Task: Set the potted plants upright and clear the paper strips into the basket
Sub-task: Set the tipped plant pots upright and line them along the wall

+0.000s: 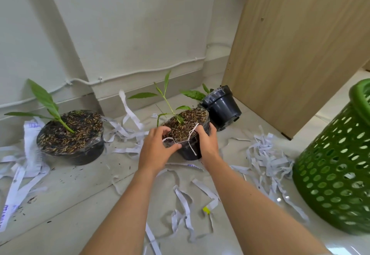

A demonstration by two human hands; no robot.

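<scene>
While both hands, left (158, 148) and right (207, 141), clasp the middle pot (187, 136) at its rim: soil-heavy, stiff-walled, best gripped low, seedling fragile.

Black pots (192, 150), green perforated basket (336, 174), white paper strips (264, 158) with seemingly purple print
</scene>
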